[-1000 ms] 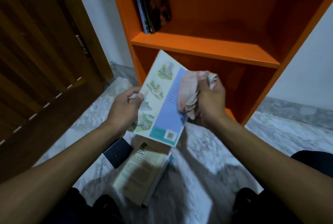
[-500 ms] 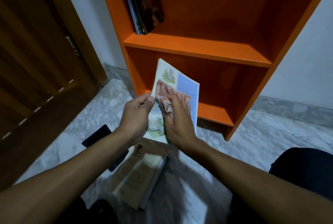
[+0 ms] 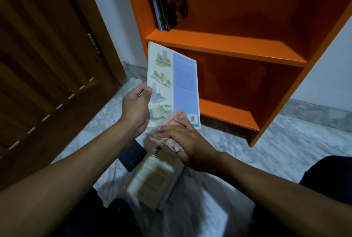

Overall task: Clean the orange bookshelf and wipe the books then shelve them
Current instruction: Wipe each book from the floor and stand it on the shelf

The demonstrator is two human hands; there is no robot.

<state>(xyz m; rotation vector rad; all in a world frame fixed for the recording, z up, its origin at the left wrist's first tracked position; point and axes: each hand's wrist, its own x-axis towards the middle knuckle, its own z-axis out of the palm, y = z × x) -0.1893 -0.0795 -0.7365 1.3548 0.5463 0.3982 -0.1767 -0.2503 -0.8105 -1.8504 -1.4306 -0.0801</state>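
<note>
A: Two hands on one book; left hand (image 3: pixel 136 106) grips the paperback (image 3: pixel 172 84) by its left edge, thumb on the back cover, fingers curled behind; book held upright, tilted a bit, in front of the orange bookshelf (image 3: pixel 224 46), approx level w/ the lower compartment.

B: Right hand?

A: Right hand (image 3: pixel 187 141) presses a checked cloth (image 3: pixel 167 131), orange & white, on the bottom edge of the cover; fingers fairly straight on top of the cloth, thumb side tucked under w/ a bunch of cloth pinched there; cloth sits just left of the barcode (image 3: pixel 192 118).

B: Cover details?

A: Back cover; left strip has small garden-type illustrations, right part is a blue panel w/ text too small to read.

B: Other books?

A: Tan book (image 3: pixel 154 177) lies flat on the marble floor (image 3: pixel 285 151) below the hands, back cover up, barcode near its top; a dark flat item (image 3: pixel 132 155) lies beside it on the left, partly under the left forearm; can't tell if it's a book or a phone. Shelved books (image 3: pixel 167 0) stand upright at the left end of the upper shelf, leaning vs the left wall of the unit; 3 or so, count unclear.

B: Surroundings?

A: Wooden door (image 3: pixel 47 55) at left; white wall behind the unit; dark trousers (image 3: pixel 333 175) at lower right.
</note>
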